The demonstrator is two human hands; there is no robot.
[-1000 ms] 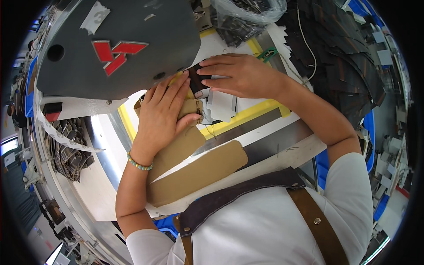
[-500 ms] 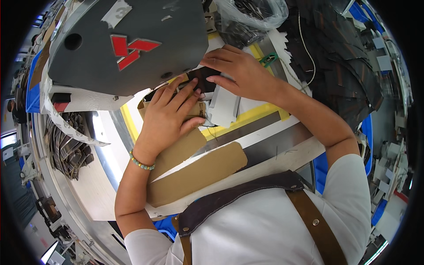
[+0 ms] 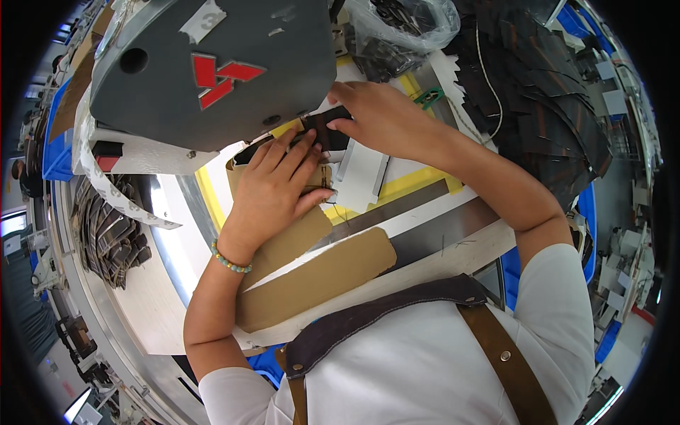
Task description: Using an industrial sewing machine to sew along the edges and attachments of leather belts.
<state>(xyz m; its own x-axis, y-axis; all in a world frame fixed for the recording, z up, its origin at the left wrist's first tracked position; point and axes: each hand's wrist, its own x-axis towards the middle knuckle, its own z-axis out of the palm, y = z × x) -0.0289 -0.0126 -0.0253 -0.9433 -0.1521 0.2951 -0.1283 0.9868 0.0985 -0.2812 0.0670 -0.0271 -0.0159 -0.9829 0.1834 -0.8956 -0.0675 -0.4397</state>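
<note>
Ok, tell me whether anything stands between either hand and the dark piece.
Nothing visible does: the left hand appears to touch the dark piece from the near left, and the right hand has its thumb at its right part. The grey machine head hides whatever lies just beyond.

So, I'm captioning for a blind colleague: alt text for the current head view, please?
A person's left hand lies flat over tan material, fingertips on a dark strip that the right hand also touches, beside a dark grey machine housing. A long tan panel lies nearer the body, and dark pieces are heaped at the right.
</note>
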